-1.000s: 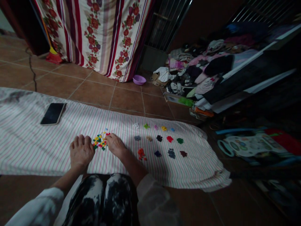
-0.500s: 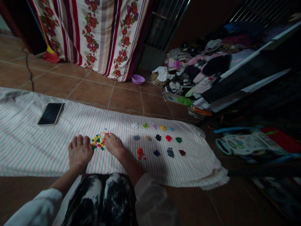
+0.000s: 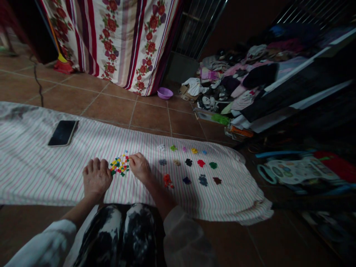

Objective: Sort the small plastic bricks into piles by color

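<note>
I see the right hand (image 3: pixel 141 167) moved slightly back, baring more coloured pieces (image 3: pixel 119 165), its grasp unclear, while the left hand (image 3: pixel 96 178) lies unclenched.

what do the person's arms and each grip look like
The left grip and right grip are bare hands, no gloves; no watch shows. The left sleeve is loose and whitish, the right sleeve greyer in shadow; both leave the lower forearms bare.

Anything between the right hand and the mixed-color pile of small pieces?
Nothing visible: the right hand is at the right edge of the mixed-color pile. The left hand rests on the striped cloth at the pile's left edge, out of that path.
</note>
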Demonstrator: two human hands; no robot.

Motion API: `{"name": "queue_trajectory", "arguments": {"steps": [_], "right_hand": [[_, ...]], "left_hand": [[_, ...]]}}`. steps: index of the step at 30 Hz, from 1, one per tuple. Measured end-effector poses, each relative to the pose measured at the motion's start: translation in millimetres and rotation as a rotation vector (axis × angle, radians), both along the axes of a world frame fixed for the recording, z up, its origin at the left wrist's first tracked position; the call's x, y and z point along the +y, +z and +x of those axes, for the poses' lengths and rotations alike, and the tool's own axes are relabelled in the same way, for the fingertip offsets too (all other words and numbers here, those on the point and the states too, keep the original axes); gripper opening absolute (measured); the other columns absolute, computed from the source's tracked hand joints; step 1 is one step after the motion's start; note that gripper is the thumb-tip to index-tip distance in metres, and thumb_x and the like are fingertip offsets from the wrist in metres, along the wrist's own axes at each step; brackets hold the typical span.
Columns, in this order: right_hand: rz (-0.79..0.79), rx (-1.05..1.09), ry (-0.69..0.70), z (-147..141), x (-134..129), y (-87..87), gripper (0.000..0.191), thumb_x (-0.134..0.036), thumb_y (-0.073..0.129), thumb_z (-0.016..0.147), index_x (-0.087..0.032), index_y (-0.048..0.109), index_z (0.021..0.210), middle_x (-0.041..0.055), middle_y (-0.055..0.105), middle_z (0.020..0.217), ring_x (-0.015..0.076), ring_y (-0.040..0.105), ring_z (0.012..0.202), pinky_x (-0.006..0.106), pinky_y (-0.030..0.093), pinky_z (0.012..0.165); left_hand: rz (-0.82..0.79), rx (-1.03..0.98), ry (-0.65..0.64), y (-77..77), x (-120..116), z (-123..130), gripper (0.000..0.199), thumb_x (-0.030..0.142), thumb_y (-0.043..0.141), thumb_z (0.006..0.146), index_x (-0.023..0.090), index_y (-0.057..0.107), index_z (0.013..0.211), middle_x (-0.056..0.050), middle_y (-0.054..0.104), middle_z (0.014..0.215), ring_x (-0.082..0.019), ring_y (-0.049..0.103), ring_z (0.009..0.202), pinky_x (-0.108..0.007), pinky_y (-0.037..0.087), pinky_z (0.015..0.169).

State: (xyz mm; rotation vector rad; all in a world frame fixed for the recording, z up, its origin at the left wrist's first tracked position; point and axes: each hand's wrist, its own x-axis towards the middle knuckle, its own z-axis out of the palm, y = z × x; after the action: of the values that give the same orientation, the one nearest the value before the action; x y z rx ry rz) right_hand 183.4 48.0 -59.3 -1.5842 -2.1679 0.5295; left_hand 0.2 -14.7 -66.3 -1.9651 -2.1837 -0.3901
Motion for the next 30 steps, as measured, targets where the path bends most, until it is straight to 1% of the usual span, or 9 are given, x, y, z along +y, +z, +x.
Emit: {"name": "queue_trajectory", "arguments": {"steps": [6,12,16,19,24,30], "right_hand": [[0.069,0.066,-0.065,20.6,-0.7,-7.0,0.019,-0.023,0.052,0.100,-0.022,0.071,0.100,0.0067,0.069,0.101,0.0180,0.065,0.095,0.027,0.051,0.088],[0.125,0.119,-0.079,38.8,-1.0,-13.0,0.019,-0.017,0.050,0.097,-0.020,0.069,0.100,0.0071,0.072,0.098,0.0180,0.067,0.095,0.026,0.050,0.086],[0.198,0.146,-0.127,52.2,1.3,-15.4,0.020,-0.015,0.050,0.094,-0.020,0.069,0.096,0.0072,0.073,0.093,0.0184,0.068,0.088,0.027,0.052,0.082],[0.241,0.177,-0.166,65.4,3.0,-16.3,0.021,-0.014,0.050,0.090,-0.020,0.070,0.094,0.0080,0.073,0.091,0.0201,0.068,0.087,0.029,0.053,0.081],[0.276,0.231,-0.244,96.8,5.2,-16.4,0.025,-0.014,0.047,0.088,-0.019,0.071,0.094,0.0097,0.073,0.093,0.0222,0.069,0.088,0.032,0.054,0.083],[0.330,0.277,-0.333,150.6,9.1,-12.6,0.025,-0.019,0.049,0.085,-0.020,0.073,0.092,0.0082,0.074,0.091,0.0224,0.069,0.088,0.034,0.055,0.084]], "left_hand": [[-0.020,0.014,0.006,1.0,0.2,-0.4,0.034,0.029,0.034,0.096,0.015,0.060,0.111,-0.020,0.059,0.125,-0.037,0.048,0.129,-0.048,0.037,0.099],[-0.013,0.014,0.004,1.3,-0.5,-1.2,0.034,0.029,0.035,0.096,0.013,0.060,0.112,-0.020,0.059,0.126,-0.037,0.047,0.130,-0.048,0.037,0.100],[-0.007,0.042,0.001,0.8,0.5,-0.8,0.033,0.029,0.035,0.096,0.014,0.061,0.110,-0.019,0.060,0.122,-0.036,0.048,0.127,-0.047,0.037,0.098],[-0.010,0.056,0.007,1.1,1.1,-0.4,0.034,0.029,0.034,0.097,0.014,0.061,0.109,-0.019,0.060,0.122,-0.036,0.049,0.126,-0.046,0.038,0.097],[-0.017,0.063,0.004,3.0,0.4,-0.3,0.036,0.030,0.033,0.097,0.013,0.060,0.113,-0.019,0.059,0.127,-0.036,0.049,0.127,-0.046,0.038,0.098],[-0.021,0.045,0.009,4.4,-0.2,0.2,0.036,0.030,0.034,0.096,0.012,0.061,0.113,-0.020,0.060,0.125,-0.037,0.048,0.128,-0.047,0.038,0.098]]}}
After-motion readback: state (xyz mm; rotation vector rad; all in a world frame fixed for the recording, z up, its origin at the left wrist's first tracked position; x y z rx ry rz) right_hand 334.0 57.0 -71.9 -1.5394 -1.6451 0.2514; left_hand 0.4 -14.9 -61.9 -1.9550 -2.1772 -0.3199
